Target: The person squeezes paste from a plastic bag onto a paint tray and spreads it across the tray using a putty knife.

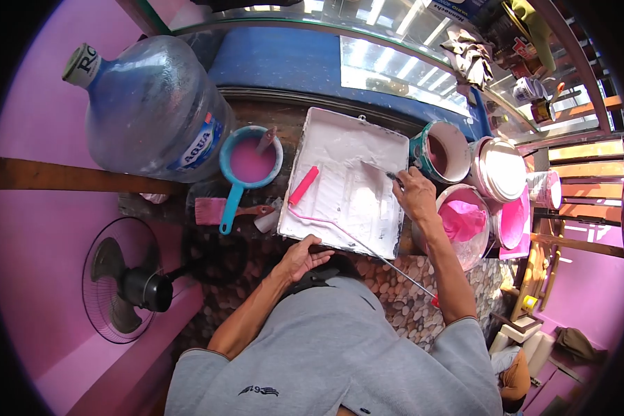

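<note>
My right hand [416, 194] is closed on the dark handle of a putty knife [379, 171], whose blade lies over the white paint in a tray [326, 128]. At the tray's near left edge, my left hand [304, 258] touches the rim with its fingers apart. A pink paint roller [304, 186] rests in the tray, its long metal rod reaching over the near edge to a red end [435, 301]. Left of the tray stands a blue dipper [234, 201] with pink liquid and a brush handle in it. A pink-stained brush [210, 211] lies below the dipper.
A large water bottle [152, 104] stands at the left, above a black fan [128, 281]. Several paint containers, including a teal-rimmed can [440, 152] and a bucket with pink plastic [462, 220], stand right of the tray. Glass framing runs behind.
</note>
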Action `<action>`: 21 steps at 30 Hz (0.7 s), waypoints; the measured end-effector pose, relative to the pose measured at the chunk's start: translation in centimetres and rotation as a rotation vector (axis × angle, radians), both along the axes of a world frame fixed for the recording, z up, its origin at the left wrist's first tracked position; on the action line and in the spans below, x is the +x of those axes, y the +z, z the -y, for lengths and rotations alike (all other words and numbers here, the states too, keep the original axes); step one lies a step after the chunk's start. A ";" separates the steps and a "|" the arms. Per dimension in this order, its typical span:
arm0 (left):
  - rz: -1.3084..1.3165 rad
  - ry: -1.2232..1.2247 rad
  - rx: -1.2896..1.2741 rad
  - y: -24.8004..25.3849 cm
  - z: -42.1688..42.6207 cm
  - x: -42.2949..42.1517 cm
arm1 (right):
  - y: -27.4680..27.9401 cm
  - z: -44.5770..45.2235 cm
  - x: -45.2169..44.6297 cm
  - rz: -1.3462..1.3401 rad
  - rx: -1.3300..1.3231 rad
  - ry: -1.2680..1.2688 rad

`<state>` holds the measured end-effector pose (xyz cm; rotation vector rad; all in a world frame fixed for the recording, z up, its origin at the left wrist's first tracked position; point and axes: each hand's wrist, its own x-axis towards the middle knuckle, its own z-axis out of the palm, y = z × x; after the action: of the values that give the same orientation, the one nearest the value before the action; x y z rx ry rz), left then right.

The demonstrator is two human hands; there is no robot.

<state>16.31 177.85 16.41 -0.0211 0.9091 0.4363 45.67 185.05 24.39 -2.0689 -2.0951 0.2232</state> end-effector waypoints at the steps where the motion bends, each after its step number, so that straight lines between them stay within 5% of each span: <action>1: 0.005 -0.002 0.002 0.0 0.0 0.0 | -0.8 -0.2 -0.1 0.011 0.054 0.014; 21: 0.016 -0.013 0.009 0.0 -0.3 -0.2 | -2.6 -1.5 2.4 -0.042 0.019 -0.169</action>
<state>16.10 178.11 16.45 -0.0101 0.8914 0.4271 48.04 186.59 21.81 -2.1960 -1.8785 0.2188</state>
